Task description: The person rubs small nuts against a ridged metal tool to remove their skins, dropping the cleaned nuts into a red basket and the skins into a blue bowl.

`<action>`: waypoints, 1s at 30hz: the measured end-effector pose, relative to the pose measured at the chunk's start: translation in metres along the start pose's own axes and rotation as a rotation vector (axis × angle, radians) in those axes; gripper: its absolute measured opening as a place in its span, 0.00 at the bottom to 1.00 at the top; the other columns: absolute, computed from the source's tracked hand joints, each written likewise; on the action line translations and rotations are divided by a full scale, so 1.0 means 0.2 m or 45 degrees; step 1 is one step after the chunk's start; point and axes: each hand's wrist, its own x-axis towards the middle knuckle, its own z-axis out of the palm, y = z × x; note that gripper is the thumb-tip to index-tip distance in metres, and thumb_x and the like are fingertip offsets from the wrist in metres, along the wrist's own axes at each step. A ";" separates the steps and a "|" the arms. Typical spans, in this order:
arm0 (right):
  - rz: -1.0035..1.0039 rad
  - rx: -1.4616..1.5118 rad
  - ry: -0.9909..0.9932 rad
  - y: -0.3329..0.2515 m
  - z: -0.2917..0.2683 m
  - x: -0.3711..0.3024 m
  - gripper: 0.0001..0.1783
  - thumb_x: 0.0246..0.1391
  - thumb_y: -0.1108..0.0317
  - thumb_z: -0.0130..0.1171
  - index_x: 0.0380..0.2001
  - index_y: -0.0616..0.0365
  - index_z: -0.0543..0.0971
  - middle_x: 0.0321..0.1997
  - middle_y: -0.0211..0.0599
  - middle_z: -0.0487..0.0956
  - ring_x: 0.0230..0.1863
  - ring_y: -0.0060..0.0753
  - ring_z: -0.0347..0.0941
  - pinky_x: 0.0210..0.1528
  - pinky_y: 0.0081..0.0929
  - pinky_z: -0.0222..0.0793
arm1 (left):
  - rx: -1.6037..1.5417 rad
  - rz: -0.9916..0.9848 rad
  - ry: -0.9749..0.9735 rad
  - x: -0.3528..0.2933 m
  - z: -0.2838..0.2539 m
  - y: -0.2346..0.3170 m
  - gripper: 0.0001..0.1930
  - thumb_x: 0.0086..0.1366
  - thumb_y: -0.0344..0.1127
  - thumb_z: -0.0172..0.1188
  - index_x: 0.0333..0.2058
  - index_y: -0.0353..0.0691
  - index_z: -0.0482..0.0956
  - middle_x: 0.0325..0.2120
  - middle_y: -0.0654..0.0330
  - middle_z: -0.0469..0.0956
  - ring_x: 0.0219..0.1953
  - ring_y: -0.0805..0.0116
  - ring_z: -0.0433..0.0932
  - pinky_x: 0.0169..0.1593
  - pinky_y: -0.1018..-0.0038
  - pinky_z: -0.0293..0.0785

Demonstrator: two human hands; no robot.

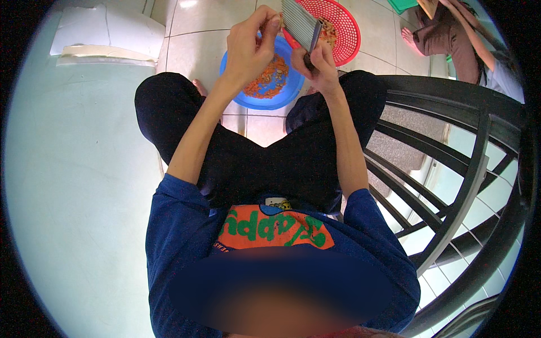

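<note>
Far left: white folded sheet (107, 28) lying flat on the pale floor (79, 169), well apart from the hands.
Left hand (248, 50): raised over the blue bowl, fingers (269, 21) pressed together, pinching a small pale piece (276, 21) against the left edge of the cleaver.
Blue bowl (234, 84): on the tiled floor between the knees, just beyond the crossed legs; holds orange scraps (267, 79) heaped at its middle.
Cleaver (300, 22): broad grey ribbed blade, tilted, held up between the two hands above the bowl's far rim.
Right hand (318, 65): fingers wrapped tight round the dark handle (311, 56) at the blade's lower right corner.
Red basket (346, 28): round mesh, on the floor just right of the blue bowl and partly behind the cleaver; orange pieces inside, too blurred to tell more.
Legs: black trousers (265, 163), crossed, near side of the bowl.
Right: black metal railing (462, 141) curving down beside the right knee.
Far right: another person (451, 39) seated on the floor, well apart.
</note>
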 end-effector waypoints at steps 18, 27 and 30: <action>0.023 0.008 -0.040 -0.02 0.00 0.01 0.39 0.63 0.43 0.52 0.67 0.58 0.61 0.13 0.21 0.61 0.12 0.14 0.52 0.14 0.17 0.44 | -0.014 -0.046 -0.065 0.00 -0.02 -0.02 0.10 0.72 0.39 0.53 0.35 0.39 0.75 0.24 0.68 0.75 0.29 0.81 0.72 0.29 0.79 0.68; 0.022 0.028 0.007 -0.01 0.01 0.00 0.38 0.63 0.45 0.53 0.67 0.59 0.62 0.13 0.22 0.62 0.12 0.14 0.53 0.14 0.17 0.45 | -0.039 -0.046 -0.048 0.00 0.00 -0.04 0.09 0.72 0.38 0.52 0.35 0.39 0.75 0.23 0.69 0.73 0.29 0.83 0.70 0.28 0.81 0.67; 0.006 0.000 0.004 -0.02 0.01 0.01 0.39 0.63 0.45 0.53 0.67 0.59 0.62 0.13 0.21 0.61 0.12 0.14 0.53 0.14 0.17 0.45 | -0.027 -0.040 -0.043 0.00 0.00 -0.04 0.09 0.72 0.38 0.52 0.35 0.39 0.75 0.23 0.69 0.73 0.29 0.83 0.70 0.27 0.81 0.66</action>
